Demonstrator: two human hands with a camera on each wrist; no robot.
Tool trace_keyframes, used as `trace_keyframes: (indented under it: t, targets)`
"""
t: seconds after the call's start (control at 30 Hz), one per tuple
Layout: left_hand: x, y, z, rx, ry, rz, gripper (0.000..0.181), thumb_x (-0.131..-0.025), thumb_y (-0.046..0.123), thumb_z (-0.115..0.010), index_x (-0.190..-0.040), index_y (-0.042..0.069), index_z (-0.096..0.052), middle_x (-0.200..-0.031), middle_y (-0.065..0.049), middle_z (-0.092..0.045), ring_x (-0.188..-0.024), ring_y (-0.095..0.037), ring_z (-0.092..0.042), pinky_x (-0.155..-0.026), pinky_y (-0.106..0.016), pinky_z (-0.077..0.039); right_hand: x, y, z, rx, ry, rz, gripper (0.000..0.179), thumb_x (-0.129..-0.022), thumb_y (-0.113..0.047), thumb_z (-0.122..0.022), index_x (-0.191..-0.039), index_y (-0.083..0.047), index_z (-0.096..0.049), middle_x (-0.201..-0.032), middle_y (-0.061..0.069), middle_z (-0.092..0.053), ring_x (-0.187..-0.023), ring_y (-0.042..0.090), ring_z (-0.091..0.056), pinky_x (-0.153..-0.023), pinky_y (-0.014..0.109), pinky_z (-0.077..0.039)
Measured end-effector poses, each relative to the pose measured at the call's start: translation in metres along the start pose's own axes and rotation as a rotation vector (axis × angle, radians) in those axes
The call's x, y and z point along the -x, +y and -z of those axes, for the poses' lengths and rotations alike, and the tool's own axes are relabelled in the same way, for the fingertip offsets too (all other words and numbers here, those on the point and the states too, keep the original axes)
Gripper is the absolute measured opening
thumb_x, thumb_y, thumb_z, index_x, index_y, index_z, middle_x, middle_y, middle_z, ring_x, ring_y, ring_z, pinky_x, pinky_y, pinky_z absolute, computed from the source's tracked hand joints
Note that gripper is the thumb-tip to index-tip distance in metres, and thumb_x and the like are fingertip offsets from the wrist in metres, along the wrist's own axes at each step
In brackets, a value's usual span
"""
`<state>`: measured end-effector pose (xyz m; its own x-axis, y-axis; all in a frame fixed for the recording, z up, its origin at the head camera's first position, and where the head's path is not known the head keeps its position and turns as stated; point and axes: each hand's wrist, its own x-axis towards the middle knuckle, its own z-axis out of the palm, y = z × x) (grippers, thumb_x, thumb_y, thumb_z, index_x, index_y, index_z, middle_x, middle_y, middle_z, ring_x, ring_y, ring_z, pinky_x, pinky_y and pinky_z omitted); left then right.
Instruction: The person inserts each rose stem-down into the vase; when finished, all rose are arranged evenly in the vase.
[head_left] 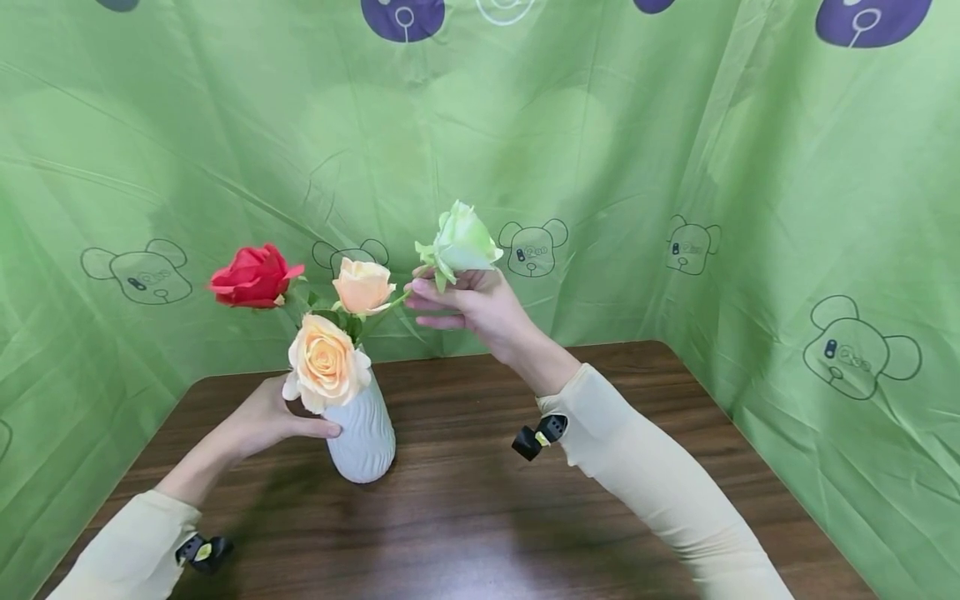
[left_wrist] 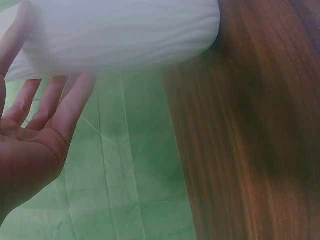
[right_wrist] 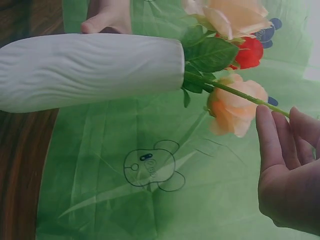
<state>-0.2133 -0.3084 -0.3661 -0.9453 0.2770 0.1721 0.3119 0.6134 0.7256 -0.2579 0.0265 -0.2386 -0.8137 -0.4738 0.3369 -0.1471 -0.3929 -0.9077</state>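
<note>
A white vase (head_left: 363, 442) with wavy ridges stands on the table, slightly tilted. My left hand (head_left: 262, 417) holds it from the left, thumb on the near side and fingers around the far side, as the left wrist view also shows on the vase (left_wrist: 125, 35). With thumb and fingertips, my right hand (head_left: 483, 308) pinches the green stem (right_wrist: 245, 95) of a pale green rose (head_left: 465, 237), just below the bloom. That stem runs down into the vase mouth. A red rose (head_left: 253, 277), a peach rose (head_left: 363, 287) and a larger peach rose (head_left: 326, 362) also rise from the vase.
The dark wooden table (head_left: 465, 483) has its far edge close behind the vase. Green cloth (head_left: 600, 167) with bear drawings hangs around the back and sides. A small black device (head_left: 542, 435) sits on the right sleeve cuff, another (head_left: 204, 552) on the left.
</note>
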Motion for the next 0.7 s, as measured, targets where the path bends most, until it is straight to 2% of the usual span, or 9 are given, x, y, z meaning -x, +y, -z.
trace_keyframes:
  t: [0.17,0.4,0.7]
  targets:
    - [-0.001,0.001,0.001,-0.010,-0.001,0.004,0.070,-0.074,0.035,-0.093,-0.132,0.014,-0.061,-0.118,0.000,-0.069,-0.108,-0.015,-0.063,-0.090,-0.034,-0.051,-0.002,0.005,-0.006,-0.021,0.002,-0.006,0.013,-0.093,0.004,-0.069,-0.105,-0.004,-0.070,-0.112,0.018,-0.071,-0.102,0.038,-0.071,-0.088,0.052,-0.055]
    - [-0.001,0.001,0.001,-0.011,-0.006,0.013,0.071,-0.074,0.037,-0.092,-0.133,0.015,-0.060,-0.119,0.001,-0.069,-0.110,-0.016,-0.062,-0.092,-0.041,-0.051,-0.002,0.011,-0.017,-0.046,-0.028,-0.010,0.014,-0.095,0.005,-0.066,-0.103,-0.005,-0.070,-0.105,0.013,-0.071,-0.097,0.033,-0.072,-0.089,0.052,-0.055]
    - [0.000,0.000,0.001,-0.023,0.001,0.013,0.073,-0.073,0.038,-0.093,-0.134,0.016,-0.059,-0.122,0.002,-0.068,-0.113,-0.014,-0.060,-0.094,-0.036,-0.050,-0.007,0.022,-0.031,-0.019,-0.052,-0.051,0.029,-0.094,0.006,-0.066,-0.123,0.006,-0.062,-0.108,0.014,-0.073,-0.098,0.030,-0.072,-0.091,0.049,-0.055]
